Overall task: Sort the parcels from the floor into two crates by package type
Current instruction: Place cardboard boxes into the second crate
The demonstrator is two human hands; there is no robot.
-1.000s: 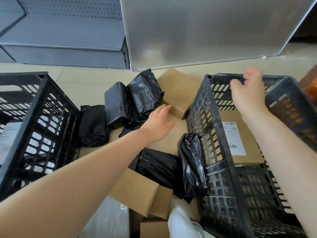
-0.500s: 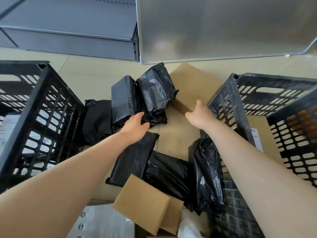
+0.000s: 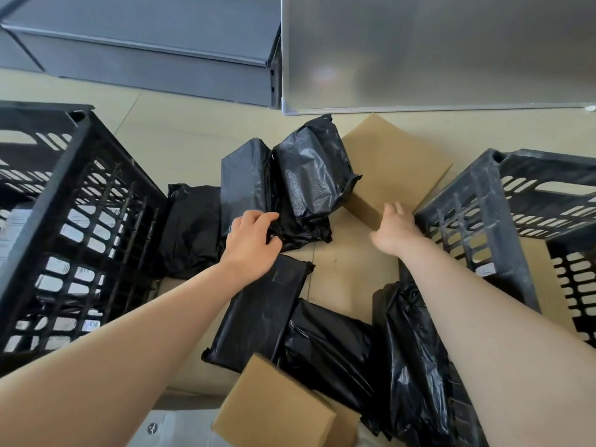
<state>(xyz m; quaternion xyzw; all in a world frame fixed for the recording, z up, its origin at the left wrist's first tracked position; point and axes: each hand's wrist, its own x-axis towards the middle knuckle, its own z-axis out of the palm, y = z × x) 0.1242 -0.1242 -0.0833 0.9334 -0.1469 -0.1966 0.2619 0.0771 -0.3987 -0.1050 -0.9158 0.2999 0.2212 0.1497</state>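
Several black plastic-wrapped parcels and brown cardboard boxes lie on the floor between two black crates. My left hand (image 3: 253, 241) has its fingers curled on the lower edge of an upright black parcel (image 3: 246, 185), beside a second one (image 3: 311, 180). My right hand (image 3: 392, 230) reaches with spread fingers to the near corner of a large cardboard box (image 3: 392, 162) and touches it. The left crate (image 3: 74, 175) holds labelled parcels. The right crate (image 3: 480, 201) holds a brown box (image 3: 556, 285).
More black parcels (image 3: 261, 314) (image 3: 416, 359) and a small cardboard box (image 3: 274, 411) lie near my arms, on a flat cardboard sheet (image 3: 348, 269). A grey shelf base (image 3: 145, 59) and a metal panel (image 3: 435, 50) stand at the back.
My right hand left the right crate and came down to the large cardboard box's corner. My left hand shifted left from the cardboard onto the upright black parcel and curled on it.
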